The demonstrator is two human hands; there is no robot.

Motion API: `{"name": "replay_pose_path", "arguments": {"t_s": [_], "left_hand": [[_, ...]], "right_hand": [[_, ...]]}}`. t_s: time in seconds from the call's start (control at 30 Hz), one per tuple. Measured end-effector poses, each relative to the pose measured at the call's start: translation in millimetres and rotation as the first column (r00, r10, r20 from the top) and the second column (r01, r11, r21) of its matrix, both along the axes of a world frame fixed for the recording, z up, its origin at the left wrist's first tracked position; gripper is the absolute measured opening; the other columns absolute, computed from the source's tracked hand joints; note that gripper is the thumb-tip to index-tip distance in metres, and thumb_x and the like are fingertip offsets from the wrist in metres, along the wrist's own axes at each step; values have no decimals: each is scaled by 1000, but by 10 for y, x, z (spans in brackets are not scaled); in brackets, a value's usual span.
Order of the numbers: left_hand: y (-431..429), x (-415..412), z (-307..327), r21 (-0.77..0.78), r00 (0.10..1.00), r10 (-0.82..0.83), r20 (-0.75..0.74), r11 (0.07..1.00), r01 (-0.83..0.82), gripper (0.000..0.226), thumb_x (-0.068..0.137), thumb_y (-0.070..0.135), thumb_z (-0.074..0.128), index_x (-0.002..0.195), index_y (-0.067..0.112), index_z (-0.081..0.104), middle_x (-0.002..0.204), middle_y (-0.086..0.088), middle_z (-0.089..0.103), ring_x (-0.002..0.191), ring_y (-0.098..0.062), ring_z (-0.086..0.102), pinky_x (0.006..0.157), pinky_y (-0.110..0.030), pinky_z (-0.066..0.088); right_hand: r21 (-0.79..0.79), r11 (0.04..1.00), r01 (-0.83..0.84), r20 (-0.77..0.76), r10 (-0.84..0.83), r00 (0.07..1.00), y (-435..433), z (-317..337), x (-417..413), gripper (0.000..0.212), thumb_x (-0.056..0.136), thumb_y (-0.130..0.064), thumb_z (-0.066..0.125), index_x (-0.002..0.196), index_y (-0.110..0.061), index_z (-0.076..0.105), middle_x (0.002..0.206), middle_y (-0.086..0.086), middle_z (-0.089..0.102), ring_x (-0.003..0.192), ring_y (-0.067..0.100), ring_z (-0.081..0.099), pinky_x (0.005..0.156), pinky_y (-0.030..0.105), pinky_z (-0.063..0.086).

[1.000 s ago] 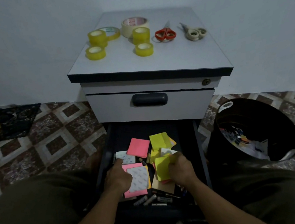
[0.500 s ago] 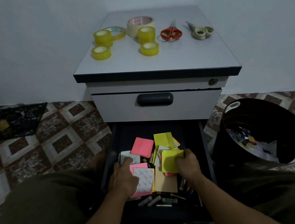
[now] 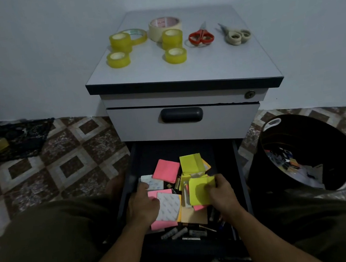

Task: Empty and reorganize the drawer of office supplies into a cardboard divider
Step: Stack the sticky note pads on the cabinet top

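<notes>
Head view: right hand (image 3: pixel 222 195) grips yellow sticky pad (image 3: pixel 199 191) beside left hand (image 3: pixel 142 206).

At least six rolls of tape (image 3: pixel 118 59), five yellow and one cream, and two pairs of scissors (image 3: pixel 201 37) top one cabinet (image 3: pixel 182 74). Its one open drawer (image 3: pixel 238 166) shows two pink pads (image 3: pixel 166 170), at least two yellow pads (image 3: pixel 191 163) and about four batteries (image 3: pixel 179 233). One black bin (image 3: pixel 260 174) stands alongside.

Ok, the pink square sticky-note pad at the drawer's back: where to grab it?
Probably pinch the pink square sticky-note pad by its far corner, from above: it lies flat, that corner over bare dark drawer floor, its near side crowded.
</notes>
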State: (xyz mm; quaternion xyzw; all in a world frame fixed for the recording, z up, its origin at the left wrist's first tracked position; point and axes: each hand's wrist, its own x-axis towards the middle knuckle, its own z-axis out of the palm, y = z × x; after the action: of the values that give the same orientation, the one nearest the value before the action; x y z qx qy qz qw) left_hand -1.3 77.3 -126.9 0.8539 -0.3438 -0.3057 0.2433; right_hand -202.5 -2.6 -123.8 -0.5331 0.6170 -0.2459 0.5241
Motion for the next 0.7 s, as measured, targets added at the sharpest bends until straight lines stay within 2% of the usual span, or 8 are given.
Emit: {"name": "replay_pose_path", "arguments": {"t_s": [0.07, 0.13, 0.27, 0.37, 0.43, 0.5, 0.6, 0.7], "left_hand": [[14, -27, 30, 44, 985, -88, 150, 996, 82, 37, 88, 21, 60, 121, 29, 48, 118, -5, 49, 102, -26, 57, 72, -30, 45], [12, -44, 66, 66, 962, -144, 232, 989, 132, 31, 88, 22, 61, 116, 27, 51, 117, -4, 48, 103, -25, 56, 73, -30, 44], [12, -12, 58, 129, 959, -206, 196, 975, 183, 33, 86, 27, 65, 118, 30, 56, 121, -4, 51, 101, -22, 58, 76, -31, 51], [26, -21, 37, 176, 948, -260, 185, 957, 229, 51, 83, 31, 70, 131, 35, 52, 132, -6, 44, 114, -26, 54, 88, -35, 51], [21, -51, 38, 146, 946, -268, 180, 959, 244, 54, 85, 27, 70, 135, 35, 53, 138, -5, 40, 120, -25, 51, 93, -34, 50], [5, -79, 44, 85, 937, -272, 219, 962, 259, 43, 85, 19, 68, 126, 33, 59, 134, -2, 42, 117, -23, 51, 89, -32, 50], [-9, -98, 50, -5, 932, -255, 257, 964, 265, 21, 85, 12, 63, 99, 28, 60, 112, 1, 53, 100, -21, 57, 74, -30, 49], [-18, -95, 87, -49, 968, -191, 162, 978, 201, 19, 90, 14, 58, 84, 30, 51, 81, -1, 61, 72, -21, 60, 55, -27, 43]], "right_hand": [[58, 998, -27, 13, 26, 1000, 29, -31, 22, 14, 92, -1, 47, 98, -11, 54, 95, 12, 62, 85, 24, 59, 73, 40, 51], [122, 991, -52, 31, 48, 998, 54, -66, 50, 19, 92, -3, 48, 101, -19, 54, 102, 10, 63, 95, 27, 62, 84, 48, 55], [168, 983, -66, 55, 58, 997, 34, -231, 42, 32, 77, -20, 50, 105, -17, 65, 102, 7, 71, 95, 28, 68, 87, 55, 56], [169, 984, -61, 44, 55, 998, 25, -251, 16, 30, 81, -12, 49, 107, -15, 64, 104, 8, 70, 97, 29, 66, 88, 56, 55], [157, 986, -60, 46, 53, 998, 31, -198, -3, 31, 86, -7, 49, 113, -16, 59, 107, 8, 66, 99, 29, 63, 90, 52, 55], [122, 990, -75, 86, 64, 994, 47, -153, -24, 44, 86, 4, 48, 121, -23, 52, 108, 5, 62, 97, 25, 62, 82, 43, 57], [45, 986, -158, 148, 150, 978, 83, -114, -56, 68, 78, 18, 44, 132, -23, 47, 112, 4, 59, 91, 19, 62, 67, 36, 55], [67, 984, -163, 206, 147, 967, 106, -76, -58, 62, 81, 18, 44, 124, -26, 52, 111, -2, 58, 90, 15, 62, 60, 28, 55]]}}
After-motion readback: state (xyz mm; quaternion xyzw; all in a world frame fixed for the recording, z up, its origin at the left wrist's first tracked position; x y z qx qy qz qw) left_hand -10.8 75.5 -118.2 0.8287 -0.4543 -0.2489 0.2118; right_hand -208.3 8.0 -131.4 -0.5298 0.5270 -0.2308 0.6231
